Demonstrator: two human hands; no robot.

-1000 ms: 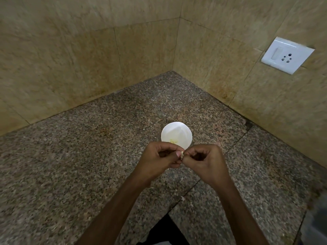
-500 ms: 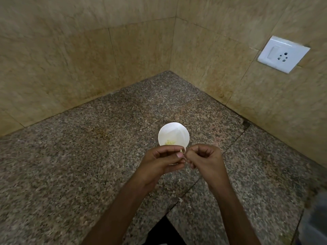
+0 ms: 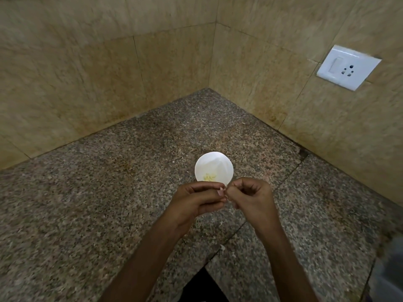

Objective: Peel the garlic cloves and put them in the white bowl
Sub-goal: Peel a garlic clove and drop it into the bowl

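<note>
A small white bowl (image 3: 214,165) stands on the speckled granite counter (image 3: 109,203), with a few pale yellowish garlic pieces (image 3: 209,177) at its bottom. Just in front of the bowl my left hand (image 3: 196,201) and my right hand (image 3: 253,199) meet fingertip to fingertip. Between them they pinch a small garlic clove (image 3: 224,191), almost wholly hidden by the fingers. Both hands have curled fingers and hover above the counter.
Tiled walls meet in a corner behind the bowl. A white switch and socket plate (image 3: 347,67) sits on the right wall. Small white skin scraps (image 3: 222,247) lie on the counter near a seam. A grey blurred object (image 3: 392,269) shows at the right edge.
The hands stay together in front of the bowl, with small finger shifts around the clove. The view has drifted slightly, so the bowl shows a little more.
</note>
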